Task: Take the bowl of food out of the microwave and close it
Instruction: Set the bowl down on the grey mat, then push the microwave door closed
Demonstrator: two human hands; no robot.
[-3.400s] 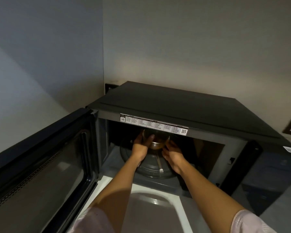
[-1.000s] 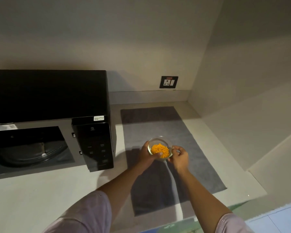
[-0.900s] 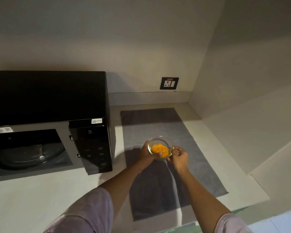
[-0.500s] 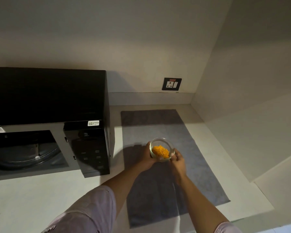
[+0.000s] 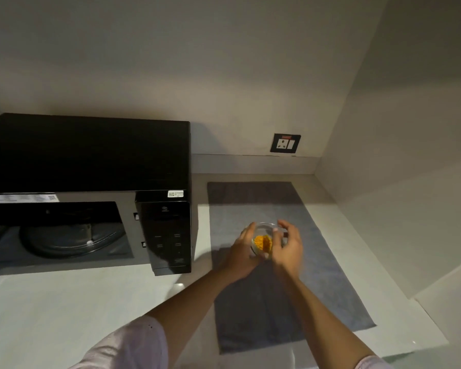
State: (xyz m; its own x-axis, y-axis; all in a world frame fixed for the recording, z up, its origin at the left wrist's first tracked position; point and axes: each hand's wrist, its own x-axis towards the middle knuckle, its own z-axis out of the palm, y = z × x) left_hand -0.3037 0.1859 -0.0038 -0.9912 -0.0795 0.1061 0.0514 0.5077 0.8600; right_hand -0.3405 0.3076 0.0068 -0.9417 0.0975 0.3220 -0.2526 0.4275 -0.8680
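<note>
Cupping the glass bowl (image 5: 264, 237) loosely, left hand (image 5: 241, 253) and right hand (image 5: 288, 247) half-open, risks spilling food onto the mat (image 5: 330, 275).

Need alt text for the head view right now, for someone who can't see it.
Both hands, left hand and right hand, are around a glass bowl of orange food over a grey mat on the counter. To the left, the black microwave shows its cavity open and empty.
</note>
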